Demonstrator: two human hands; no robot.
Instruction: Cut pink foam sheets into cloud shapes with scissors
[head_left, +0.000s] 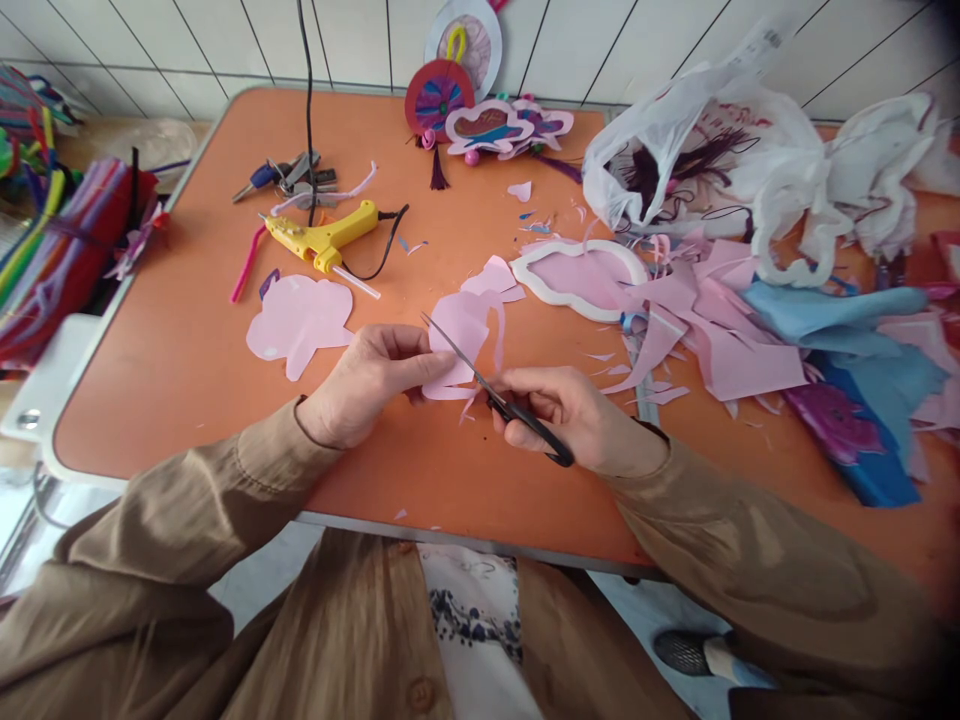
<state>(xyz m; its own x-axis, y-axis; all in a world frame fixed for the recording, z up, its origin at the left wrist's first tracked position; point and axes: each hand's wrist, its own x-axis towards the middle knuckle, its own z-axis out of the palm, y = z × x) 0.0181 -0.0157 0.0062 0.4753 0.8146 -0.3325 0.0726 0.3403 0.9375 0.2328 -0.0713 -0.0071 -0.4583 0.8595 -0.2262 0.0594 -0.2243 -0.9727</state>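
My left hand [379, 380] pinches the lower left edge of a pink paper piece [459, 325]. In my right hand [559, 410] is a pair of scissors with black handles [536, 430], the blades pointing up and to the left across the paper. A thin pink strip hangs at the paper's right side. To the left of it lies a pink cloud-shaped cutout [300, 318]. A white-rimmed frame with a pink middle [577, 275] rests beyond my right hand.
A yellow glue gun [330, 237] with a cord and a bunch of keys [289, 177] lie at the back left. Finished ornaments [487, 128] sit by the tiled wall. Pink scraps [739, 340], blue sheets [840, 320] and a white plastic bag [720, 130] cover the right side.
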